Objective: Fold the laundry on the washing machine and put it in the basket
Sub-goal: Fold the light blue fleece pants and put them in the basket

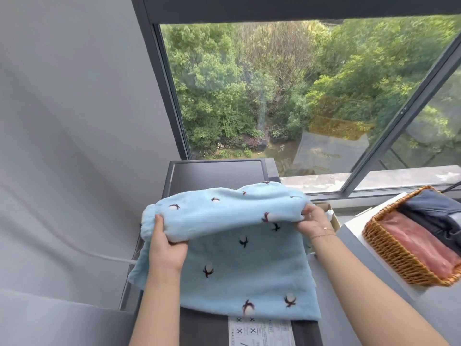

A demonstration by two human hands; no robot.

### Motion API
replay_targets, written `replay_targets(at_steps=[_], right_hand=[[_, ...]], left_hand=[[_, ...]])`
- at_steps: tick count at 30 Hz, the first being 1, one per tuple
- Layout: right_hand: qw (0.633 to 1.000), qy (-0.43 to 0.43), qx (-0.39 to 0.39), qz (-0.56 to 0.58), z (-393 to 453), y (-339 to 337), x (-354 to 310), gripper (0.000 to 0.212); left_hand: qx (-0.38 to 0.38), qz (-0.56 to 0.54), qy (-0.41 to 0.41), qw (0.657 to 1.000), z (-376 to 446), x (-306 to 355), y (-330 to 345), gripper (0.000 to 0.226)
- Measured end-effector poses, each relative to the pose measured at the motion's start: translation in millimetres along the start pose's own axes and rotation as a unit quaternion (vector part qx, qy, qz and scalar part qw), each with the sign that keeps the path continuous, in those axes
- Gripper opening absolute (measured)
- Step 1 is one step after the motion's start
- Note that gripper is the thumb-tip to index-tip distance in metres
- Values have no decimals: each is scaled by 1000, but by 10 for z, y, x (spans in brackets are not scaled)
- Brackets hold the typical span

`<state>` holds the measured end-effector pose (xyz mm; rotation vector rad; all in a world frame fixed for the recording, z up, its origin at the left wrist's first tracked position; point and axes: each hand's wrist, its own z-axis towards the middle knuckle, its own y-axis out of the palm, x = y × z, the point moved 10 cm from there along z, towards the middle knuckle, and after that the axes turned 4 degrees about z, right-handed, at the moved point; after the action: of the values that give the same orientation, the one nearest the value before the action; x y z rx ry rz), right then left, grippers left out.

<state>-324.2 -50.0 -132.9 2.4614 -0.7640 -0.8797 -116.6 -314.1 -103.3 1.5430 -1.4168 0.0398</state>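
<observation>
A white label [260, 332] lies nearest me on the washer [214, 174]. Above it the blue cloth [239, 275] is spread over the lid, its far half raised and doubled toward me. My left hand [167, 242] grips the fold's left end; my right hand [313, 218] pinches the right end, both well apart. At right, on a white top, the basket [389, 255] holds folded pink [421, 245] and dark [439, 208] pieces. Window [287, 91] beyond, trees outside

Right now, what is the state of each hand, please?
Left hand: closed, holding the blue garment at its folded edge.
Right hand: closed, holding the same garment.
</observation>
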Motion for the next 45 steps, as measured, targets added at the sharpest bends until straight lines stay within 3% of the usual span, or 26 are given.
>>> replay_targets(at_steps=[3, 4, 7, 10, 12, 14, 16, 18, 21, 23, 25, 29, 34, 36, 38, 41, 43, 45], right_hand=[[996, -87, -30, 16, -77, -74, -303, 27], [990, -139, -4, 21, -165, -196, -407, 29], [947, -267, 171, 54, -624, -947, -408, 37], [943, -168, 275, 81, -714, -1791, 401, 30], [960, -87, 242, 107, -657, -2013, 774, 28], [971, -67, 204, 104, -599, -1990, 753, 14], [980, -59, 165, 99, -508, -1885, 698, 6], [983, -76, 152, 76, -418, -1840, 691, 25], [967, -178, 172, 50, -527, -1779, 528, 39], [953, -264, 151, 13, -714, -1603, 396, 32], [944, -296, 137, -51, -852, -1528, 466, 20], [941, -228, 160, -194, -847, -1805, 919, 13], [912, -257, 204, -245, -894, -1889, 786, 18], [861, -310, 238, -324, -1060, -1787, 659, 15], [756, -434, 238, -427, -1367, -1461, 507, 23], [590, -603, 109, -526, -1657, -731, 592, 26], [527, -608, 14, -593, -1488, -422, 809, 31], [485, -545, 10, -684, -1123, -443, 988, 45]], left_hand=[[-24, -25, 1, 999, -63, 17, -58, 36], [-31, -35, -3, 999, -95, -5, -80, 37], [-44, -32, -15, 998, -178, -88, -296, 40], [-43, -27, -36, 998, -199, -209, -652, 36], [-28, -36, -74, 996, -180, -356, -901, 76], [-11, -52, -99, 994, -141, -446, -1071, 111], [-21, -76, -109, 991, -151, -478, -1087, 114], [-49, -81, -119, 988, -223, -452, -948, 118], [-97, -65, -85, 990, -281, -287, -765, 105], [-101, -41, -44, 993, -297, -100, -690, 70], [-104, -25, -22, 994, -238, 52, -718, 40], [-10, 85, -99, 991, -98, -123, -1157, 37], [108, 138, -50, 983, -47, -194, -1546, 44], [134, 129, -26, 982, -40, -184, -1593, 40], [141, 127, -4, 982, -68, -129, -1579, 32], [131, 146, 37, 980, -136, 99, -1472, 16], [114, 157, 66, 979, -152, 277, -1375, 12], [130, 199, 81, 968, -140, 376, -1453, 3]])
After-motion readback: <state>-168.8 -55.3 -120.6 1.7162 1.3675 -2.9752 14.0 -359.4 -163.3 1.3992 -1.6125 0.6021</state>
